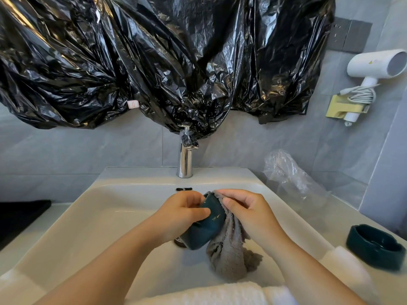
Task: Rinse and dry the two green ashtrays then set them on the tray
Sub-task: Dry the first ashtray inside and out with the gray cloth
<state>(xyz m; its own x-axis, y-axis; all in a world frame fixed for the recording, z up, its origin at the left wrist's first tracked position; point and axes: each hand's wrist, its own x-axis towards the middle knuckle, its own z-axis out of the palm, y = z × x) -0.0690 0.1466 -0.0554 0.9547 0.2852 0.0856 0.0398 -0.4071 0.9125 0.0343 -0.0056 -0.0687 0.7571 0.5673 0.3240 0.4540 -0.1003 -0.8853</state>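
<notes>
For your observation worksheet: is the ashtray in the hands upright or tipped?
Tipped: the ashtray is held on its side, rim toward the left hand.

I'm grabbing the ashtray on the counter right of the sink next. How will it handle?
The ashtray looks thick-walled and rigid, so it is probably heavy for its size and breakable if dropped. Its glossy glaze, with a sheen inside that may be water, suggests a slippery grip. Low and wide, it seems unlikely to tip.
</notes>
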